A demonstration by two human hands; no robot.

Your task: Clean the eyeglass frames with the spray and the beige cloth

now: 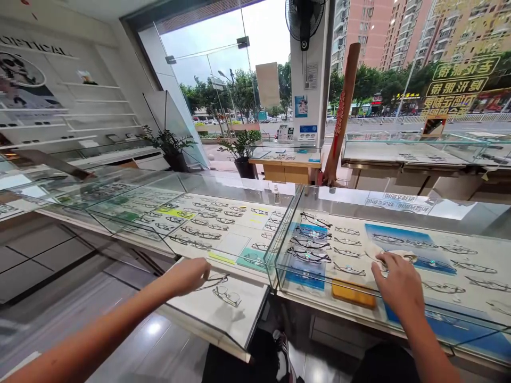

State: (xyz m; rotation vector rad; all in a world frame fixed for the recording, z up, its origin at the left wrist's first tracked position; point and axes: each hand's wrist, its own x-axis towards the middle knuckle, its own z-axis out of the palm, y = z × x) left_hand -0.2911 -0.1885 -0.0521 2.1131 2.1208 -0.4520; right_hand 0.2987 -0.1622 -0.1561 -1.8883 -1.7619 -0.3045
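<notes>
The left hand [190,275] was over the pulled-out drawer [195,307] at the near side of the bench [243,183], palm down, its fingers curled in. Dark-framed glasses [221,279] lay right at its fingertips, one arm of the frame running left beneath the hand; whether the fingers had hold of it could not be told. A second pair of glasses [227,296] rested on the white drawer floor, just to the near right of the first.

The right hand [400,283] was over the right-hand part of the bench, half open, its fingers bent and slightly apart, touching a pale, crumpled cloth [372,251]. The cloth showed to the left of the fingers and beyond them; the hand hid how firmly it was held and anything inside it.

Beneath the glass around the right hand were rows of spectacles [348,270], a blue mat [399,238] and, to the left and nearer, a yellow case [353,293]. More frames [203,233] filled the left-hand part of the bench, some by green and yellow sheets. A small bottle [277,194] stood near the far edge, left of the join between the two parts. Farther off were two potted plants [242,149], a wooden post [344,111] and a black wall fan [304,22].
</notes>
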